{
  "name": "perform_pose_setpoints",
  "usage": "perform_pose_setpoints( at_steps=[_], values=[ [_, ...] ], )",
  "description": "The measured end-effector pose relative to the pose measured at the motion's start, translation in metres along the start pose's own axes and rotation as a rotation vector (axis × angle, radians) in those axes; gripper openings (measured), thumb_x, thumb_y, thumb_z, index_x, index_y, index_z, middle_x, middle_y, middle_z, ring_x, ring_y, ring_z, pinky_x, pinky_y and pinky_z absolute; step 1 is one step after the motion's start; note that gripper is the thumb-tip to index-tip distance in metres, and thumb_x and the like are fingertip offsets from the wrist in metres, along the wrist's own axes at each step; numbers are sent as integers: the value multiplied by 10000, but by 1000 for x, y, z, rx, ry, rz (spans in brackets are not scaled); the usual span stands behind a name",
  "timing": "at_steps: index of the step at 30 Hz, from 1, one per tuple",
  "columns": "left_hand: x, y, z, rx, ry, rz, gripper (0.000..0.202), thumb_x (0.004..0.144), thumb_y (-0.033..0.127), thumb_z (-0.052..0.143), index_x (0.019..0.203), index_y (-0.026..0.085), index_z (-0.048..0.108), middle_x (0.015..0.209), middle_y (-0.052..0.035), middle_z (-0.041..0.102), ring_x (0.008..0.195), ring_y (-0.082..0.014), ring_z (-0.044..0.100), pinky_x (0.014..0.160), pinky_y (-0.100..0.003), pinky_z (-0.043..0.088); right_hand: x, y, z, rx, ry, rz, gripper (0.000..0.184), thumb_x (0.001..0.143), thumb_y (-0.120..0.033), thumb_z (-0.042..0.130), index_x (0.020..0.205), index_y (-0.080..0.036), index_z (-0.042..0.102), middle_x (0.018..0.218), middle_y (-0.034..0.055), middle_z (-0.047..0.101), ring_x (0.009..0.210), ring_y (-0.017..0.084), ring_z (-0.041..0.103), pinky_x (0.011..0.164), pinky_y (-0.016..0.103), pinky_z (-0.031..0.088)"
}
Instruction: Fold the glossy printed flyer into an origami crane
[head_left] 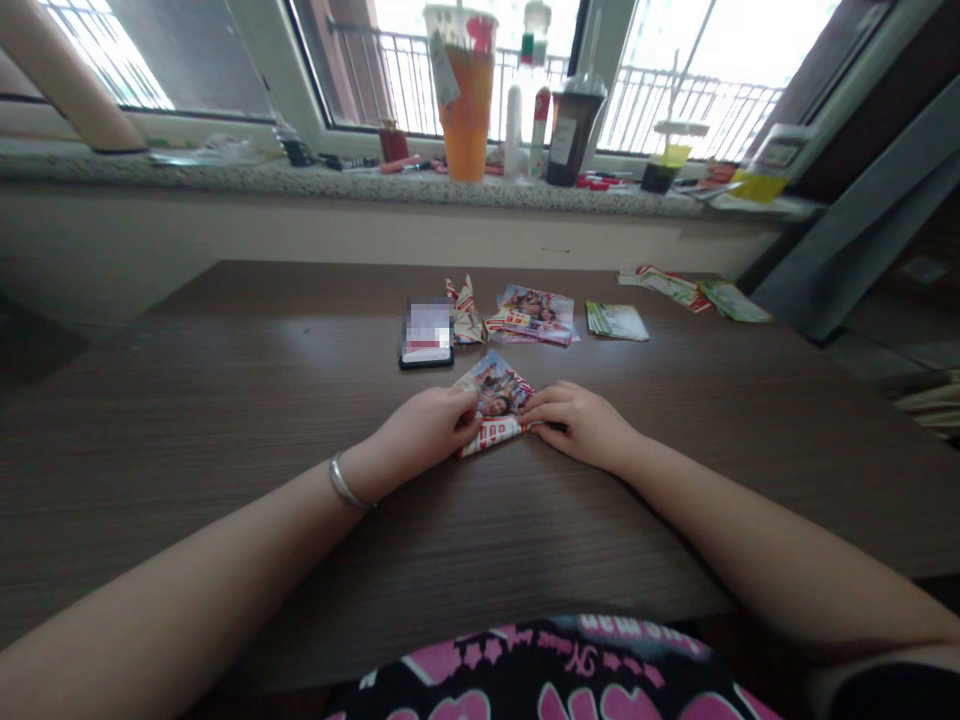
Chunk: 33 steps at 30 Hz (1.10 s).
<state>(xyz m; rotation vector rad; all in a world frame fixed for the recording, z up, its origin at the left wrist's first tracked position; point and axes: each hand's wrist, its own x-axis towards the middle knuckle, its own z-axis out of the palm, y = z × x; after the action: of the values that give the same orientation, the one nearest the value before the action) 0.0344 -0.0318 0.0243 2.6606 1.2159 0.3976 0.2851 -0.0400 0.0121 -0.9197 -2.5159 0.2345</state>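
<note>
Head view. One printed sheet (pixel 495 388), partly folded, lower edge showing red-and-white print; on the desk (pixel 225 430), between both hands. Left hand (pixel 439 422): grip closed on the sheet's left edge. Right hand (pixel 571 418): fingers laid at its right edge; whether that grip pinches, cannot tell. Beyond the sheet: one phone (pixel 426 335), one folded paper piece (pixel 468 320), one stack of printed sheets (pixel 538 312).

A silver bangle (pixel 346 483) circles the left wrist (pixel 371 468); pink lettering (pixel 553 703) marks the black top (pixel 517 682)
</note>
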Motion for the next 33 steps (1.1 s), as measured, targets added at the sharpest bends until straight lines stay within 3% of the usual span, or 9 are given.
perform_pose_setpoints(
  at_steps=[10,13,16,20,25,33],
  values=[
    [0,0,-1,-36,-16,-18,164,846,244,544,699,172,534,706,-11,580,612,-132,503,563,-245,354,1,-2,-2,-63,-22,1,210,922,-250,542,1018,-249,729,1046,40,707,953,185,609,850,352,497],
    [1,1,-2,-64,17,-37,105,857,235,537,782,167,563,761,-20,588,651,-143,519,584,-251,383,0,-4,-2,-95,-23,-2,221,932,-265,527,1022,-245,728,1046,45,703,954,188,606,851,351,494],
    [1,-1,-2,-106,70,-7,107,873,193,520,916,157,611,886,-55,600,777,-172,556,681,-279,446,-1,-5,-2,-149,-27,9,234,940,-276,512,1025,-241,728,1043,52,700,949,195,598,839,350,494],
    [1,-7,0,-130,77,176,185,922,216,493,991,185,662,1048,-72,605,968,-193,566,879,-343,467,-3,-5,-2,-218,-33,60,234,937,-276,516,1044,-260,723,1038,46,696,957,201,584,823,343,490],
    [-3,-5,1,51,71,306,232,947,236,475,1090,206,656,1129,-70,622,1072,-209,559,967,-371,458,-4,-5,-3,-247,-36,99,238,942,-293,512,1045,-265,725,1011,47,691,962,200,577,819,325,478],
    [-6,7,-3,229,30,267,199,917,207,507,1030,184,670,1037,-79,647,958,-217,603,881,-371,513,-3,-4,-3,-242,-34,95,204,936,-282,523,1025,-257,704,1007,31,702,934,188,587,799,303,463]
  ],
)
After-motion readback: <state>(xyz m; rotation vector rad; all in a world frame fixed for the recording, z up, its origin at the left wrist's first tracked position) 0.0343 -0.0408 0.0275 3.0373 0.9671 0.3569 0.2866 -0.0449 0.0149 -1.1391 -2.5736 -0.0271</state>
